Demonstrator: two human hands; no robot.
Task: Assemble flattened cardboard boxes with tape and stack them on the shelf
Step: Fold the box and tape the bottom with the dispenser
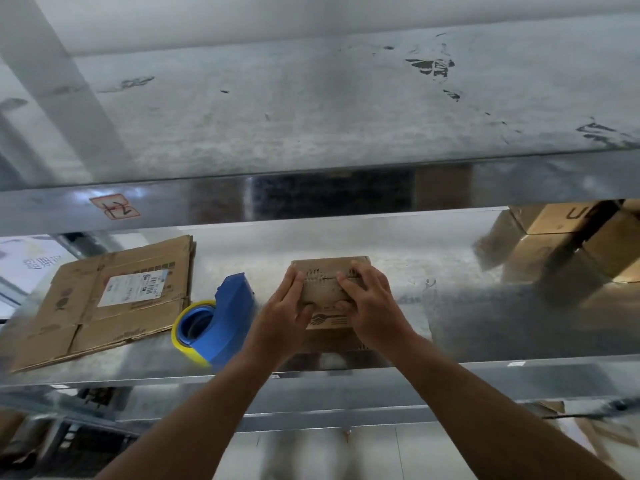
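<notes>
A small brown cardboard box stands on the metal shelf in front of me. My left hand holds its left side, fingers laid over the top flaps and thumb on the near face. My right hand holds the right side the same way, fingers pressing the top flaps together at the seam. A blue tape dispenser with a yellowish roll lies on the shelf just left of my left hand. Further left lies a stack of flattened cardboard boxes, the top one bearing a white label.
Assembled brown boxes are stacked at the right end of the shelf. An upper metal shelf with a red label juts out above. A lower shelf rail runs under my forearms.
</notes>
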